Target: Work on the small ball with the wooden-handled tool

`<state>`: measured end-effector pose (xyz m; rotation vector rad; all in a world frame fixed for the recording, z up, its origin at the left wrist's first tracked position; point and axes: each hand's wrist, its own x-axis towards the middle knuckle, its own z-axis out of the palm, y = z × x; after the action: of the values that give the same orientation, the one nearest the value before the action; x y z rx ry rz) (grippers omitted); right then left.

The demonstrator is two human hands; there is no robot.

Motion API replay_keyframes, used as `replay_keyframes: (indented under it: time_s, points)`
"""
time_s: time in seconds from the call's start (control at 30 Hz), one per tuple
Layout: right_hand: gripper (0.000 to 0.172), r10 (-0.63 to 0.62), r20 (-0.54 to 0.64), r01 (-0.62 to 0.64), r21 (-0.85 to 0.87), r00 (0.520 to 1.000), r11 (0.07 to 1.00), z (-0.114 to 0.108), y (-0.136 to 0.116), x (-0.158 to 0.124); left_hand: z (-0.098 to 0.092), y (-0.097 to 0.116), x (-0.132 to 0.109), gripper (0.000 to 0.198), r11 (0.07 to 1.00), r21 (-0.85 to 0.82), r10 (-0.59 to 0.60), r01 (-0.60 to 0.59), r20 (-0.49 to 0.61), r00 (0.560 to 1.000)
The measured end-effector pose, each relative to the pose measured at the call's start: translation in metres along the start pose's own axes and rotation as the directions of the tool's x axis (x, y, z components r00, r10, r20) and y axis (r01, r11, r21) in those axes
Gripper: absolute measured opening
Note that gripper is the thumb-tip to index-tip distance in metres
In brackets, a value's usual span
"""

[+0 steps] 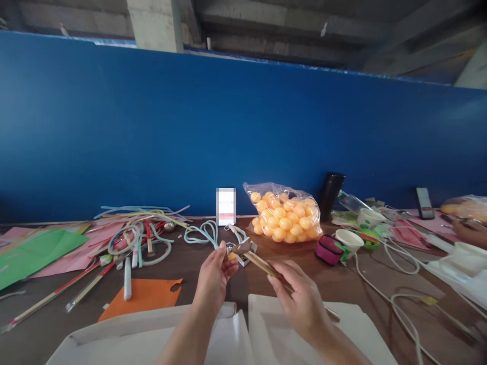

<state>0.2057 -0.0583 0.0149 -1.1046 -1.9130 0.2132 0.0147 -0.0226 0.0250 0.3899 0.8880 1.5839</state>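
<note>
I log: L grip (215,271) pinched on shiny ball (230,249), above white trays (262,329) on table (186,266). R grip (300,296) clenched round wooden chopsticks (262,263), tips just beside ball. Bag of orange balls (283,215) sits behind.

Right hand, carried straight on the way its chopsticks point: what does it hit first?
Likely the shiny metal piece pinched by the left hand; the right hand holds chopsticks that seem to touch it, though depth is unclear.
</note>
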Motion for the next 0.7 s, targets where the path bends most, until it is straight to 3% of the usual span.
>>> replay_keyframes:
  time_s: [0.33,0.5,0.7]
  points:
    - [0.024,0.037,0.036,-0.038,0.018,0.999,0.999,-0.007,0.0,0.004,-0.002,0.002,0.001,0.022,0.999,-0.033,-0.029,0.028,0.0,1.0]
    - [0.02,0.065,0.218,-0.062,-0.017,0.974,0.998,-0.023,0.0,0.008,-0.003,0.005,0.002,0.022,1.0,-0.017,-0.019,0.019,-0.018,1.0]
    - [0.014,0.153,0.43,-0.128,-0.086,0.89,0.988,-0.04,-0.005,0.011,-0.006,0.008,0.004,0.02,1.0,-0.002,0.014,-0.015,-0.07,0.997]
